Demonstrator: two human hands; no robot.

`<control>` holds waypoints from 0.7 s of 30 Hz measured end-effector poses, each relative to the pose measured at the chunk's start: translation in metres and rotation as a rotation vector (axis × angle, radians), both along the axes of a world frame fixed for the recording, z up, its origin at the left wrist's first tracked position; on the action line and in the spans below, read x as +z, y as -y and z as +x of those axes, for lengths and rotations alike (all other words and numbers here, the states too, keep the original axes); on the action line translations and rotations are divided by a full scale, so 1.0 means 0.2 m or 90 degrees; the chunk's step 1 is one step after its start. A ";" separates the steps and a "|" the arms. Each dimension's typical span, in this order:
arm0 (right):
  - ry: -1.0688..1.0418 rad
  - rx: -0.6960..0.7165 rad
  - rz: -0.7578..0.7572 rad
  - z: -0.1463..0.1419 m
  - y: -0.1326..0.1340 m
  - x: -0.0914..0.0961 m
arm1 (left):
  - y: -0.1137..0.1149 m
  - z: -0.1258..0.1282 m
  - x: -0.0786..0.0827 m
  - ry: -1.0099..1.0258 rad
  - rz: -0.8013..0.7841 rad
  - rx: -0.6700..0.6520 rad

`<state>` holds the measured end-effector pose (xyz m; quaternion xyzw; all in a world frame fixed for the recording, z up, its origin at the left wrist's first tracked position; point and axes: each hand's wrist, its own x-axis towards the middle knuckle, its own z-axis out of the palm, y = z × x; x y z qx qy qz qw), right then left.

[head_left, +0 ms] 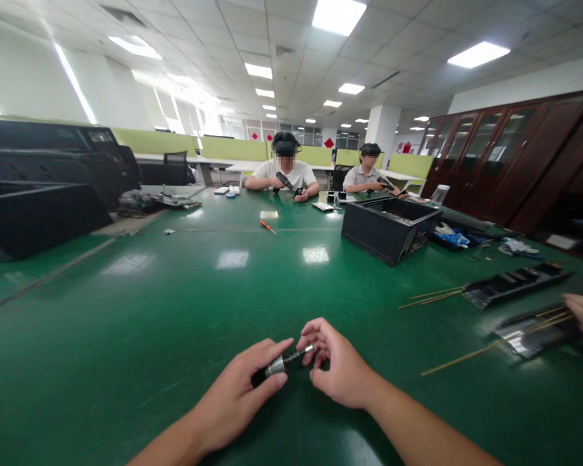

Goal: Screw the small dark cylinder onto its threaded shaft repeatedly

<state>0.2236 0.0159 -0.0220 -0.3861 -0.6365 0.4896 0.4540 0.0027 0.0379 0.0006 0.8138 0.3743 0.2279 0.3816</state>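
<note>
Low in the frame's centre, left hand and right hand each clamp their grip on a small screwdriver above the green bench.

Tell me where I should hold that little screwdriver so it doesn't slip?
Hold the screwdriver by its thick black handle, coming from the left, as the left hand does. That end is fat and lies low and left. The thin metal shaft points up and right, where the right hand pinches it, and it looks too slim for a firm hold.
</note>
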 end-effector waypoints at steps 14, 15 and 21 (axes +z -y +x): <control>0.232 -0.052 0.088 -0.03 0.06 0.04 | 0.05 0.03 0.05 0.057 -0.062 0.033; 0.239 -0.057 0.095 -0.03 0.06 0.05 | 0.05 0.03 0.05 0.062 -0.063 0.035; 0.276 -0.090 0.142 -0.03 0.06 0.05 | 0.05 0.04 0.06 0.064 -0.061 0.036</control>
